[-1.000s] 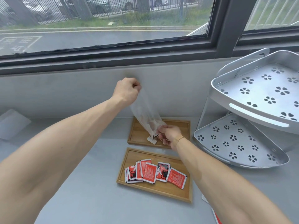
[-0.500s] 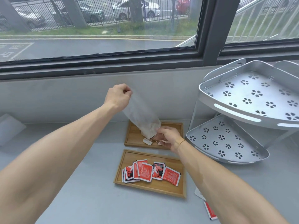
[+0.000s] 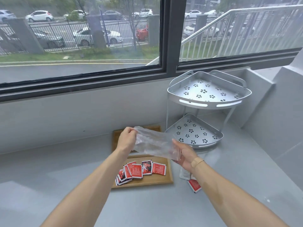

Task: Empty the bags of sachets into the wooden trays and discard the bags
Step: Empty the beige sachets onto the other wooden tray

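Observation:
Both my hands hold a clear plastic bag stretched nearly flat above the far wooden tray. My left hand pinches the bag's left end and my right hand grips its right end. The bag looks empty. It hides most of the far tray, so what lies in that tray cannot be seen. The near wooden tray holds several red sachets in a loose row.
A silver two-tier corner rack stands at the back right. One red sachet and a pale packet lie on the grey counter right of the near tray. A wall and window run along the back.
The bag was upended with its mouth down in the far tray; now it is lifted and held level between both hands. The view has tilted up and back.

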`<state>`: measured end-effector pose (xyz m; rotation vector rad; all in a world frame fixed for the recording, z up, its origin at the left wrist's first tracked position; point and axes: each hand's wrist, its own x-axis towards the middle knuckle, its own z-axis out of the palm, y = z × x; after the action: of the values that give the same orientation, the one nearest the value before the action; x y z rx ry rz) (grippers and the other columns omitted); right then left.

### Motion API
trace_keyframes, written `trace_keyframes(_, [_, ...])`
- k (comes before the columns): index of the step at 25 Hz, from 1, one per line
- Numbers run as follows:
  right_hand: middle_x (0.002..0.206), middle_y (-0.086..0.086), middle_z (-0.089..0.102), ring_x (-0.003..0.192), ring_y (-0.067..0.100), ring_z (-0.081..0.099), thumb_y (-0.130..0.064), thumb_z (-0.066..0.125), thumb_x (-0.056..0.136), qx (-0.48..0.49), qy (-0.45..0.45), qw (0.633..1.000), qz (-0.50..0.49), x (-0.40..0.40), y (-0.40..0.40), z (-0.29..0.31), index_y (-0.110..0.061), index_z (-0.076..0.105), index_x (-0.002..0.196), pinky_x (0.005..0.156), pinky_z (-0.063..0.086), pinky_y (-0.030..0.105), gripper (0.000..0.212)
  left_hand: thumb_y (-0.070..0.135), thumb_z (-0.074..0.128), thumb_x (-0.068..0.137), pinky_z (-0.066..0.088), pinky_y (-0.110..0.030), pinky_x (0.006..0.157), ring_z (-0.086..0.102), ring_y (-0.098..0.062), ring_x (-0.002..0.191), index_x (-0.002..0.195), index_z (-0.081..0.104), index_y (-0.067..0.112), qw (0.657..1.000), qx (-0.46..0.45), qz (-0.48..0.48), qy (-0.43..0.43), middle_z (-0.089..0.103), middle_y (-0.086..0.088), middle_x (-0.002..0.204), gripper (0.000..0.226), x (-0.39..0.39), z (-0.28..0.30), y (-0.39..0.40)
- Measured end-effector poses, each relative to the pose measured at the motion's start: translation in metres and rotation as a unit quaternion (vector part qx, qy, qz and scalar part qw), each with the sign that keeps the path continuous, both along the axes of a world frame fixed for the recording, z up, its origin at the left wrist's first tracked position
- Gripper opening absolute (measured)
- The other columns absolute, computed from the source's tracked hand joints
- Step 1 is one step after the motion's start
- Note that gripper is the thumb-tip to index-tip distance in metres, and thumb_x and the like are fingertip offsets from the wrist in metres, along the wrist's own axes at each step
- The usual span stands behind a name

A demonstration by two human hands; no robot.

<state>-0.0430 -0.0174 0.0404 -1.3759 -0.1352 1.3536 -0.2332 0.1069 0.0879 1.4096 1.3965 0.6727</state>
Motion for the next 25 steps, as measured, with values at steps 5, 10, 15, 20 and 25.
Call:
trace_keyframes(5, [0.082, 0.012, 0.065, 0.05, 0.017, 0.065, 0.01, 0.066, 0.083, -0.018, -0.011, 0.99, -0.14, 0.004, -0.085, -0.012, -0.012, 0.052, 0.106, 0.048, 0.054, 0.028, 0.034, 0.026, 0.052, 0.097, 0.045, -0.03, 0.058, 0.06, -0.019, 0.069, 0.102, 0.054, 0.011, 0.989, -0.095, -0.101, -0.05, 0.062, -0.005, 0.089, 0.016, 0.017, -0.032, -0.07])
trace_keyframes(10, [0.077, 0.009, 0.07, 0.055, 0.018, 0.068, 0.008, 0.064, 0.085, -0.046, 0.007, 0.978, -0.202, 0.015, -0.186, -0.028, -0.007, 0.065, 0.108, 0.052, 0.058, 0.028, 0.027, 0.017, 0.056, 0.095, 0.04, -0.025, 0.05, 0.056, -0.018, 0.057, 0.103, 0.052, 0.012, 0.963, -0.175, -0.199, -0.051, 0.07, -0.007, 0.083, 0.01, 0.062, -0.078, -0.126])
trace_keyframes(15, [0.075, 0.004, 0.063, 0.062, 0.017, 0.063, 0.001, 0.067, 0.087, -0.102, 0.01, 0.948, -0.302, 0.034, -0.289, -0.039, -0.01, 0.066, 0.098, 0.055, 0.055, 0.027, 0.015, 0.008, 0.055, 0.094, 0.038, -0.021, 0.045, 0.051, -0.009, 0.048, 0.091, 0.056, 0.015, 0.945, -0.105, -0.31, -0.017, 0.064, -0.004, 0.075, 0.007, 0.124, -0.096, -0.184])
trace_keyframes(20, [0.082, 0.004, 0.064, 0.066, 0.018, 0.058, -0.006, 0.07, 0.086, -0.165, -0.036, 0.925, -0.34, 0.057, -0.36, -0.051, -0.008, 0.07, 0.101, 0.057, 0.052, 0.027, 0.014, 0.009, 0.055, 0.091, 0.043, -0.03, 0.063, 0.061, -0.018, 0.068, 0.091, 0.06, 0.021, 0.912, -0.024, -0.407, 0.041, 0.069, 0.002, 0.072, 0.012, 0.189, -0.115, -0.237])
trace_keyframes(25, [0.078, 0.003, 0.066, 0.063, 0.016, 0.06, -0.015, 0.068, 0.087, -0.253, -0.119, 0.906, -0.317, 0.077, -0.402, -0.071, -0.009, 0.069, 0.094, 0.056, 0.052, 0.026, 0.009, 0.012, 0.053, 0.09, 0.045, -0.026, 0.062, 0.062, -0.021, 0.078, 0.105, 0.061, 0.02, 0.872, 0.006, -0.474, 0.126, 0.068, -0.001, 0.088, 0.018, 0.231, -0.129, -0.27])
